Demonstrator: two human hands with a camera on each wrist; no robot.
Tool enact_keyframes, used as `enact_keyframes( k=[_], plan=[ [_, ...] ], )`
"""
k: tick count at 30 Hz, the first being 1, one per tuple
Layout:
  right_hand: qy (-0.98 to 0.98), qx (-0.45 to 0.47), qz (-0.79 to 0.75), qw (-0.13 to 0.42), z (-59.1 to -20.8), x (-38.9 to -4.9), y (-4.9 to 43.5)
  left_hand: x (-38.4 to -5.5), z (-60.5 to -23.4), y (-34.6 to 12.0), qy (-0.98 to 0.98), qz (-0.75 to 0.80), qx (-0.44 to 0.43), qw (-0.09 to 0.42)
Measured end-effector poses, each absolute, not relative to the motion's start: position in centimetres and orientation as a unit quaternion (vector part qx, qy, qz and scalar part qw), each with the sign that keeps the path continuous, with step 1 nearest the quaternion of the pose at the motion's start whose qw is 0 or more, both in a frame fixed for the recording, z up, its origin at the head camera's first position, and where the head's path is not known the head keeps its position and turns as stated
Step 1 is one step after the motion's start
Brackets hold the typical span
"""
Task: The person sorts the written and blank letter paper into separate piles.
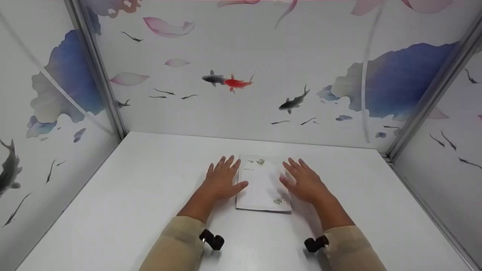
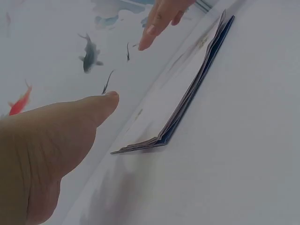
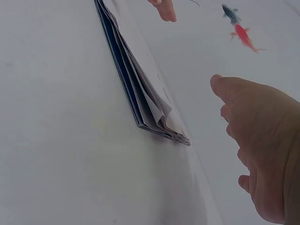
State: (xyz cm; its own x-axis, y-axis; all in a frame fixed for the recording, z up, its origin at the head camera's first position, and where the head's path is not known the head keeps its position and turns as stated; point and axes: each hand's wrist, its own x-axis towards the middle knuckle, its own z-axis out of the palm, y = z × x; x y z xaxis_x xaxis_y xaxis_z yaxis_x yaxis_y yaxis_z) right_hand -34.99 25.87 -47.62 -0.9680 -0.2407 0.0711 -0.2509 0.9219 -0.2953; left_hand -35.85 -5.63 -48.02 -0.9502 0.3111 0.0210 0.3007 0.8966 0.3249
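A thin white booklet with small green floral prints lies on the white table, between both hands. Its layered page edges and a dark blue bottom layer show in the right wrist view. My left hand is at the booklet's left side, fingers spread and thumb over its edge. On the opposite side, my right hand has its fingers extended, with the thumb near the right edge. In the wrist views both hands appear raised above the table, apart from the booklet. Neither hand holds anything.
The white tabletop runs back to a white panel printed with fish, petals and blue leaves. Side panels with metal posts enclose it left and right. Each sleeve carries a small black device at the wrist.
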Motion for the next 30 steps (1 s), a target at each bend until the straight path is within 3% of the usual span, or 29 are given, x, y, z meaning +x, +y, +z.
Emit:
enact_keyframes(
  k=[19, 30],
  plan=[
    [-0.975, 0.129, 0.164, -0.081, -49.0, -34.8, 24.3, -34.6, -49.2, -5.1, 0.958, 0.162, 0.218, 0.095],
    [-0.974, 0.1, 0.156, -0.133, -49.2, -34.6, 24.5, -34.8, -49.2, -5.4, 0.955, 0.141, 0.232, 0.115]
  ],
)
